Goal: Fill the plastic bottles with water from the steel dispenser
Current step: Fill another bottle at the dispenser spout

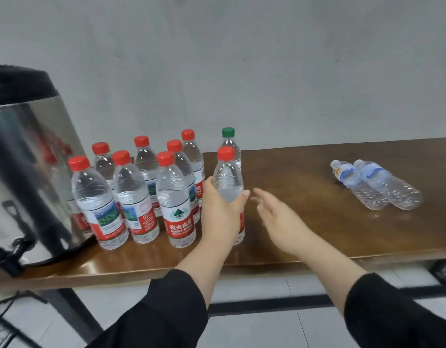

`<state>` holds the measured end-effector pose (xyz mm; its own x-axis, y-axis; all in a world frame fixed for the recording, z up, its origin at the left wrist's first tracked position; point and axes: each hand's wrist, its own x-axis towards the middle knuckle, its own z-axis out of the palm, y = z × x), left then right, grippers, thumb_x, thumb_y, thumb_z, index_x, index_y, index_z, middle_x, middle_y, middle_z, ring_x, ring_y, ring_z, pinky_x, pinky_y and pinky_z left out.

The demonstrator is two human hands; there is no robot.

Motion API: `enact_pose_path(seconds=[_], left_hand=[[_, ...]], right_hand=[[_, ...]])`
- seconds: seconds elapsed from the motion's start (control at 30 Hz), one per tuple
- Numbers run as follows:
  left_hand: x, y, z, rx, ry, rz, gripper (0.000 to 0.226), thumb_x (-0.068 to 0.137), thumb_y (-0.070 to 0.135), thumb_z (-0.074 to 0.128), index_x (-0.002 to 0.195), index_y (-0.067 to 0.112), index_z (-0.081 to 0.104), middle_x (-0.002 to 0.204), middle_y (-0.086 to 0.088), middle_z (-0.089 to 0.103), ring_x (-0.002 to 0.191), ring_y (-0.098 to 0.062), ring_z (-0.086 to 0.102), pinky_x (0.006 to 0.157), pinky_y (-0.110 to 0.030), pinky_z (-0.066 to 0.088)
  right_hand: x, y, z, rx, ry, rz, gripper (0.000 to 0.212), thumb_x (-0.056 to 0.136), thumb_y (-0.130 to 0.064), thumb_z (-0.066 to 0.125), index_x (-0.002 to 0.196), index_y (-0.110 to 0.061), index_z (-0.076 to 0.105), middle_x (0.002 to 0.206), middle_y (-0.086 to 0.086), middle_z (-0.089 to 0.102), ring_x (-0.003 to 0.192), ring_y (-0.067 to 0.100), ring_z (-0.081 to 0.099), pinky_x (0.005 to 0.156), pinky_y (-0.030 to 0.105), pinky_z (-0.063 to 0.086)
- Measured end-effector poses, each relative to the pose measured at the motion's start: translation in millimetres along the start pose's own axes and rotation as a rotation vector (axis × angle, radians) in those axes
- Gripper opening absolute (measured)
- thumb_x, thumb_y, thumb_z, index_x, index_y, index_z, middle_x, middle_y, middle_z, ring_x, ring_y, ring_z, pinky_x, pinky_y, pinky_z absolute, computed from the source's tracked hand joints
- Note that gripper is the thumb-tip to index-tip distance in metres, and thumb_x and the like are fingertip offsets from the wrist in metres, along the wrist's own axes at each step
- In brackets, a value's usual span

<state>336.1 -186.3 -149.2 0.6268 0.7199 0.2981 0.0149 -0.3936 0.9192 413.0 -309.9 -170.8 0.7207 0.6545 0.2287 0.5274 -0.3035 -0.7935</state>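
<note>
The single head-worn camera looks forward and down across the brown table (pixel 317 222) toward a grey wall (pixel 242 59). It sits close, with both forearms entering from below.

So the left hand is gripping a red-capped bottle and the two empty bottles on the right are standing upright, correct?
Not quite. The head view shows the two empty bottles lying on their sides on the table. The left hand does grip a red-capped bottle.

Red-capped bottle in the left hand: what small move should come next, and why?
Probably let go: the left hand grips the capped bottle, which seems to stand upright on the table beside the group, while the open right hand points toward two lying bottles.
</note>
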Motion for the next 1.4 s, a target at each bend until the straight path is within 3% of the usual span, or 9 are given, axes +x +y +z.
enact_pose_path(seconds=[0.17, 0.3, 0.4, 0.5, 0.6, 0.77, 0.9, 1.13, 1.4], left_hand=[[32.1, -11.2, 18.8, 0.006, 0.043, -0.032, 0.07, 0.09, 0.031, 0.078, 0.146, 0.024, 0.038, 0.129, 0.012, 0.053, 0.121, -0.011, 0.053, 0.102, -0.031, 0.047], [42.5, -20.6, 20.1, 0.005, 0.061, -0.05, 0.07, 0.087, 0.032, 0.081, 0.144, 0.023, 0.042, 0.136, 0.005, 0.06, 0.126, -0.018, 0.059, 0.106, -0.042, 0.052], [32.1, -25.1, 17.9, 0.022, 0.079, -0.026, 0.076, 0.088, 0.031, 0.079, 0.151, 0.03, 0.038, 0.148, 0.009, 0.054, 0.136, -0.015, 0.053, 0.111, -0.044, 0.049], [-13.1, -30.2, 6.3, -0.083, 0.142, 0.009, 0.069, 0.094, 0.027, 0.073, 0.153, 0.034, 0.037, 0.156, 0.019, 0.044, 0.145, -0.002, 0.04, 0.116, -0.027, 0.038], [-57.5, -34.6, 3.3, -0.152, 0.117, 0.175, 0.035, 0.099, 0.024, 0.066, 0.129, 0.038, 0.055, 0.134, 0.02, 0.06, 0.131, -0.001, 0.054, 0.106, -0.02, 0.04], [-46.5, -27.1, 38.3, 0.082, -0.276, 0.177, 0.027, 0.099, 0.034, 0.062, 0.125, 0.042, 0.058, 0.123, 0.028, 0.059, 0.12, 0.005, 0.055, 0.1, -0.021, 0.043], [-20.9, -37.7, 72.1, 0.362, -0.501, 0.181, 0.035, 0.106, 0.036, 0.052, 0.141, 0.035, 0.052, 0.14, 0.017, 0.056, 0.125, -0.003, 0.052, 0.101, -0.02, 0.038], [-17.0, -52.4, 82.8, 0.479, -0.548, 0.16, 0.036, 0.105, 0.039, 0.051, 0.14, 0.03, 0.055, 0.14, 0.013, 0.059, 0.127, -0.011, 0.055, 0.103, -0.026, 0.043], [-17.1, -51.6, 81.7, 0.467, -0.542, 0.113, 0.037, 0.103, 0.046, 0.053, 0.137, 0.032, 0.058, 0.135, 0.013, 0.062, 0.123, -0.012, 0.056, 0.099, -0.028, 0.045]], right_hand=[[14.7, 23.2, 24.6, 0.131, -0.099, 0.024, 0.046, 0.11, -0.02, 0.032, 0.156, -0.027, 0.034, 0.151, -0.014, 0.044, 0.138, 0.003, 0.04, 0.117, 0.036, 0.038], [19.8, 21.4, 33.3, 0.195, -0.107, 0.037, 0.046, 0.109, -0.015, 0.032, 0.153, -0.028, 0.038, 0.138, -0.021, 0.047, 0.127, -0.004, 0.044, 0.109, 0.016, 0.038], [17.7, 26.4, 30.4, 0.149, -0.102, 0.034, 0.047, 0.109, -0.015, 0.034, 0.154, -0.026, 0.037, 0.147, -0.017, 0.047, 0.134, -0.002, 0.043, 0.103, 0.004, 0.03], [11.1, 34.3, 8.9, 0.059, -0.015, 0.091, 0.045, 0.109, -0.025, 0.037, 0.153, -0.033, 0.037, 0.15, -0.017, 0.048, 0.136, 0.002, 0.045, 0.109, 0.017, 0.036], [8.7, 53.1, -34.4, -0.139, 0.266, 0.109, 0.04, 0.106, -0.03, 0.046, 0.146, -0.028, 0.048, 0.141, -0.012, 0.056, 0.128, 0.007, 0.052, 0.106, 0.026, 0.044], [34.7, 98.9, -119.7, -0.65, 0.544, 0.2, 0.036, 0.101, -0.024, 0.049, 0.132, -0.007, 0.054, 0.129, 0.013, 0.058, 0.119, 0.036, 0.055, 0.094, 0.049, 0.048], [52.3, 139.3, -159.5, -0.905, 0.375, 0.448, 0.05, 0.089, -0.029, 0.033, 0.132, -0.011, 0.051, 0.122, 0.01, 0.059, 0.106, 0.035, 0.059, 0.074, 0.041, 0.049], [60.8, 162.8, -167.6, -0.972, 0.342, 0.541, 0.053, 0.093, -0.036, 0.065, 0.136, -0.009, 0.048, 0.132, 0.017, 0.049, 0.12, 0.038, 0.051, 0.086, 0.045, 0.049], [74.4, 166.4, -156.8, -0.721, 0.298, 0.684, 0.055, 0.09, -0.044, 0.065, 0.131, -0.009, 0.053, 0.123, 0.013, 0.06, 0.118, 0.034, 0.058, 0.088, 0.04, 0.045]])
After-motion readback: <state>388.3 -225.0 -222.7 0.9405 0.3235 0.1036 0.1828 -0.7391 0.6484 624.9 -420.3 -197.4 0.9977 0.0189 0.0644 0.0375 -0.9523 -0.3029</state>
